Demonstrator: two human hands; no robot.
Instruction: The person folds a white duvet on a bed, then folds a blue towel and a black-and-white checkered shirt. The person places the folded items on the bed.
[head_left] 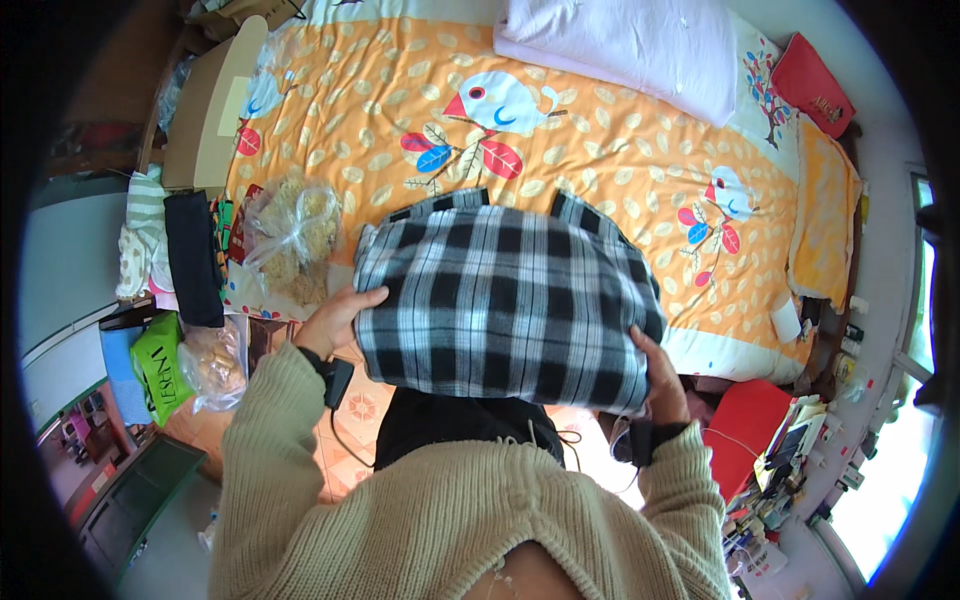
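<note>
A thick folded bundle of black-and-white plaid cloth [505, 305], perhaps a garment, is held level in front of me at the bed's near edge. My left hand [343, 318] grips its left side, thumb on top and fingers hidden beneath. At the lower right corner my right hand [660, 375] holds it the same way, thumb resting on the cloth. Two plaid flaps stick out from the bundle's far side over the bed. Its underside is out of sight.
An orange leaf-and-bird bedsheet [370, 100] covers the bed. On it lie a pale folded quilt [620, 50], a red pouch [812, 85], a yellow towel [825, 225] and a clear bag of dried food [292, 235]. A cardboard box [215, 110] stands left; a red stool [745, 430] is at right.
</note>
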